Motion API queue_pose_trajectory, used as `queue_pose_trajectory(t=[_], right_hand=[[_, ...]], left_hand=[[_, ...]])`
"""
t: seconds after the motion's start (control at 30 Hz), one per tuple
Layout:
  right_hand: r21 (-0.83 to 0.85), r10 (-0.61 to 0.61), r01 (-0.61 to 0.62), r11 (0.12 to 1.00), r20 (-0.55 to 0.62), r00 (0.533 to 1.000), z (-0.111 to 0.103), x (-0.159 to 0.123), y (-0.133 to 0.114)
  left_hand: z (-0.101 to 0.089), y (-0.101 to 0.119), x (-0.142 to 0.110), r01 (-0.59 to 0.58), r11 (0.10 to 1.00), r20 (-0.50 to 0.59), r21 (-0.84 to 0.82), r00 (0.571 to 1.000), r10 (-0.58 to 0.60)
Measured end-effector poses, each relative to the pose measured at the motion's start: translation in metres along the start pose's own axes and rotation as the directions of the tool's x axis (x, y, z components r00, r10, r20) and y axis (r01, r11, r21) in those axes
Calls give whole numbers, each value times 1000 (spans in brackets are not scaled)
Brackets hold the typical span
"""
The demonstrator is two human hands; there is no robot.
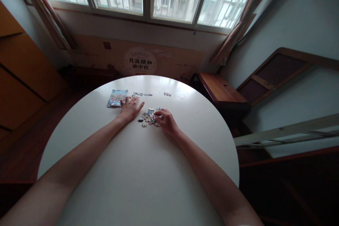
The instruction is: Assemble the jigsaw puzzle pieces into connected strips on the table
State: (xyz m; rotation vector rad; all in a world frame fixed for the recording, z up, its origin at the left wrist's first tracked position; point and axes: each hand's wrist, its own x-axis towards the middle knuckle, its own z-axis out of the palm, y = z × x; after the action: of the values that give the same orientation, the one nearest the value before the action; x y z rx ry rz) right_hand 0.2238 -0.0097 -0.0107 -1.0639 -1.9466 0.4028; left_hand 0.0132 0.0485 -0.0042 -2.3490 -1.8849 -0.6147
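Note:
A loose pile of jigsaw puzzle pieces (148,118) lies near the middle of the white round table (137,176). At the pile's right edge is my right hand (166,120), its fingers curled and pinched together over the pieces; what they hold, if anything, is too small to make out. My left hand (130,108) rests with spread fingers to the left of the pile, beside a blue picture packet (118,98). Its fingertips lie close to a row of puzzle pieces (138,94) behind it. A smaller group of puzzle pieces (167,94) sits farther right.
Past the table's far edge stand a printed board (164,56) and a wall of barred windows. A wooden stool or bench (217,87) is at the far right of the table. Orange cabinets (23,67) stand on the left.

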Motion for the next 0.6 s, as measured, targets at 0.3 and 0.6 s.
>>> queue_pose_trajectory(t=[0.3,0.6], right_hand=[[-3,10,-10,1000,-4,1000,-1,1,-1],[-3,1,-1,1000,-5,1000,-2,0,-1]], left_hand=[[5,-2,1,70,996,94,57,993,-75],[3,0,0,93,993,117,74,988,-101]])
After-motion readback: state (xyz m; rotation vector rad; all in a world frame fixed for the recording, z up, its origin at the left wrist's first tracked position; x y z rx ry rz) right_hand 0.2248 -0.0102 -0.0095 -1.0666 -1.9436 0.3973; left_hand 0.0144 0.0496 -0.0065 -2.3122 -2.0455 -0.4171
